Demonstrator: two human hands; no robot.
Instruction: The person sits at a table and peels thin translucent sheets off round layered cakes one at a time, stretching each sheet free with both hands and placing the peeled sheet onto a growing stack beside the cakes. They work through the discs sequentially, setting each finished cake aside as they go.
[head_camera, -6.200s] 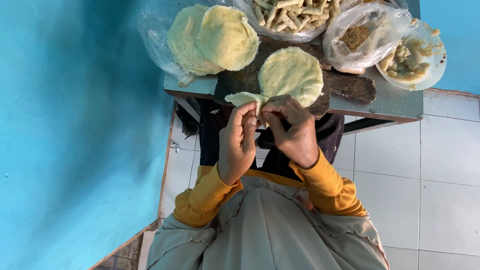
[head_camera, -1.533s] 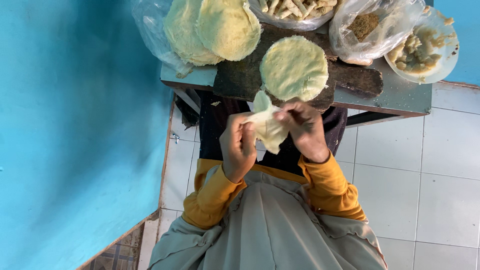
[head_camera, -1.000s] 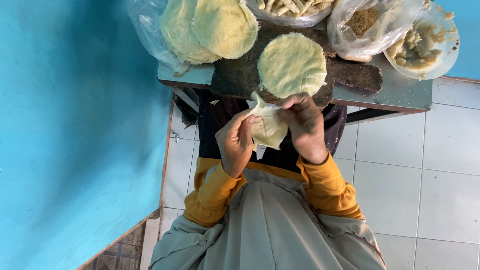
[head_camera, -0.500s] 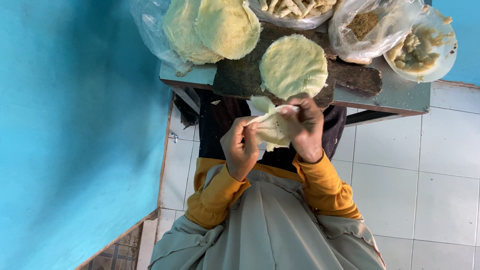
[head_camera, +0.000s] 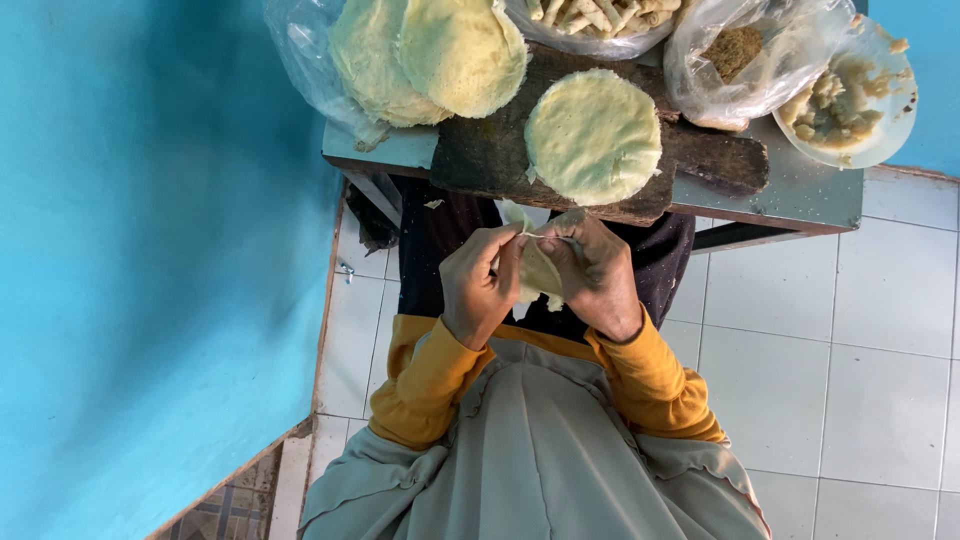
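Pale yellow, thin, soft pastry wrapper, folded and pinched between both hands just below the surface edge. Left hand closed on its left side, fingertips at the top seam; right hand closed on the right side, thumb and forefinger nipping the same seam. Probably light, limp and easily torn; best held at the folded edges, gently, not by the middle. Above, on the grey surface, a dark wooden board carrying a round flat wrapper; more stacked wrappers in clear plastic, a bag of brown filling, a white bowl of mash.
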